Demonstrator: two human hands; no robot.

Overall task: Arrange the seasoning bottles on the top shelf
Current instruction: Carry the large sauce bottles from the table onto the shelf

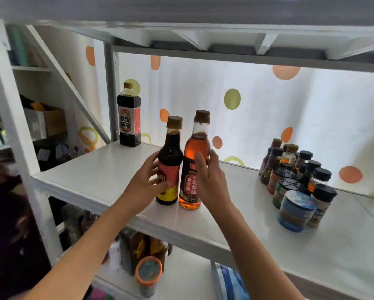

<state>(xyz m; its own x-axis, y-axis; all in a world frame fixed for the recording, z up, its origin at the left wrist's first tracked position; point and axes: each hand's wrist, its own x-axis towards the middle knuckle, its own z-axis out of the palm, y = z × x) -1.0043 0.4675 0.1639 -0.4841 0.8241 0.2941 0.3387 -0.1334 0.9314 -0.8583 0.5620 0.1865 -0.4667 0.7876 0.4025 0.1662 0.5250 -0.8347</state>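
Observation:
Two tall bottles stand side by side and touching near the front edge of the white top shelf. The left one is a dark sauce bottle with a red and yellow label; my left hand grips its lower body. The right one is an amber oil bottle with a dark red label; my right hand grips it around the middle. A larger dark soy sauce bottle stands alone at the back left corner. A cluster of small seasoning jars with black caps crowds the right side.
A blue-lidded round tub sits at the front of the jar cluster. A dotted white curtain hangs behind the shelf. The lower shelf holds dark bottles and an orange-rimmed tub. White frame posts rise at left.

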